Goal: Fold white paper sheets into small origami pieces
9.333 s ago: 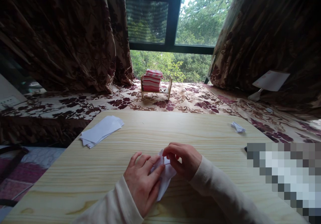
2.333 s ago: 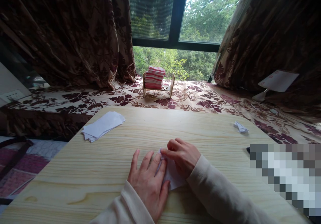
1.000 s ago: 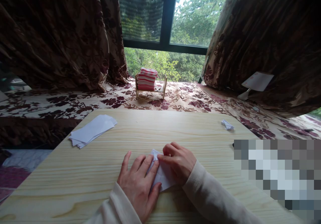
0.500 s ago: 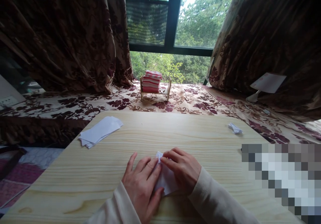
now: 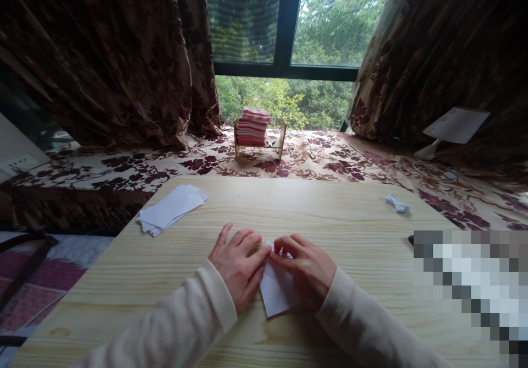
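On table (image 5: 330,208), hands (image 5: 239,266) (image 5: 307,269) on paper (image 5: 277,297), edges far

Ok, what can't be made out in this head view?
Head view:
White folded paper: its upper part lies under the left hand and right hand; the fold shape is hidden, as is the right hand's grip.
Lower right: a pixelated block covers the table; a dark item is cut off by it.
Small folded piece: too small to tell its shape.

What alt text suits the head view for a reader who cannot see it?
A left hand and a right hand rest on a partly folded white paper on a pale wooden table. A stack of white sheets lies far left, a small folded paper far right.
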Action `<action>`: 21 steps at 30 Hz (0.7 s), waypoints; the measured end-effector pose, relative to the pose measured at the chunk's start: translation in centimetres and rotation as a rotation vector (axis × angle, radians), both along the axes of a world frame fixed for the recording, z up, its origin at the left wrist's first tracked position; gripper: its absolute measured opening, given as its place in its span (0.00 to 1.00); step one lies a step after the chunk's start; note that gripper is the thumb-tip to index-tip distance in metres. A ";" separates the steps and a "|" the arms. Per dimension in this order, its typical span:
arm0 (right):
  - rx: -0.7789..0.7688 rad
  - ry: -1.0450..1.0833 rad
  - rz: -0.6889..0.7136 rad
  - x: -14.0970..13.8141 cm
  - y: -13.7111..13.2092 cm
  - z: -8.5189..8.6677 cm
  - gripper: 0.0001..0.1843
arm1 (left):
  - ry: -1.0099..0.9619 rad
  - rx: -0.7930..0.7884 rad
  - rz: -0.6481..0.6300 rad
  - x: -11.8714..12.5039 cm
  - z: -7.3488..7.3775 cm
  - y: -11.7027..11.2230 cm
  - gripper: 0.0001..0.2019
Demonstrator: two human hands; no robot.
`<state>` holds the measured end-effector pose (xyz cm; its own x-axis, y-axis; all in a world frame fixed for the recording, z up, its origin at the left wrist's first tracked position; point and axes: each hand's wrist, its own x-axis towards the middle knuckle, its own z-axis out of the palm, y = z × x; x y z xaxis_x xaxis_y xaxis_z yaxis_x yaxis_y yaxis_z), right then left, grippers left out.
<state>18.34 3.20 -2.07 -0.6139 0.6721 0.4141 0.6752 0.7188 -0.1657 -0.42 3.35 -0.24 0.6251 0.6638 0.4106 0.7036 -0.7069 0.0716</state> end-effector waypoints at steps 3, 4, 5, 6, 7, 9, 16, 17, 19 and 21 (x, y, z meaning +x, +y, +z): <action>-0.017 -0.003 -0.005 -0.1 -0.1 0.3 0.13 | 0.054 0.014 -0.013 0.5 -0.2 0.9 0.16; -0.023 -0.003 -0.004 -0.1 -0.1 0.4 0.13 | 0.061 0.019 -0.014 0.6 -0.2 1.2 0.16; -0.031 -0.003 -0.005 -0.2 -0.1 0.5 0.13 | 0.068 0.023 -0.018 0.7 -0.2 1.3 0.16; -0.041 -0.003 -0.005 -0.2 -0.1 0.5 0.13 | 0.075 0.024 -0.024 0.8 -0.2 1.5 0.16; -0.050 0.000 -0.005 -0.2 -0.1 0.6 0.13 | 0.082 0.025 -0.034 0.7 -0.2 1.5 0.16; -0.054 0.009 -0.009 -0.1 -0.2 0.6 0.14 | 0.083 0.032 -0.064 0.4 -0.2 1.4 0.16; -0.039 0.029 -0.021 -0.1 -0.3 0.6 0.13 | 0.020 0.087 -0.097 -1.5 -0.2 -0.7 0.13; -0.041 0.029 -0.024 -0.1 -0.3 0.7 0.13 | 0.019 0.086 -0.094 -1.5 -0.1 -0.9 0.13; -0.045 0.029 -0.025 -0.1 -0.3 0.7 0.13 | 0.013 0.087 -0.091 -1.2 0.1 -1.0 0.12; -0.043 0.032 -0.021 -0.2 -0.3 0.8 0.13 | 0.006 0.099 -0.100 -0.7 0.3 -0.9 0.11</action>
<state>18.17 2.95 -1.29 -0.5865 0.7023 0.4034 0.6838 0.6963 -0.2180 -1.16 2.44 0.04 0.6888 0.5543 0.4671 0.6295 -0.7770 -0.0062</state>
